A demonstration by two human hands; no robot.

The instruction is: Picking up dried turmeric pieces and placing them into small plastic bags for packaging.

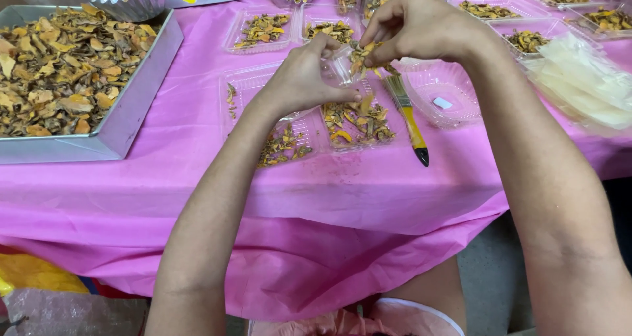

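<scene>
Above the bench point(197, 145), a small clear tub point(339, 66) is steadied by the left hand point(303, 79), tilted for filling; dried chips point(363, 51) are pinched over it by the right hand point(421, 26) fingers. A brush point(408, 115) lies beside.

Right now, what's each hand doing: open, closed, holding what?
Left hand: closed on a small clear cup, held over the trays.
Right hand: fingers pinched on dried pieces at the cup's mouth.
</scene>
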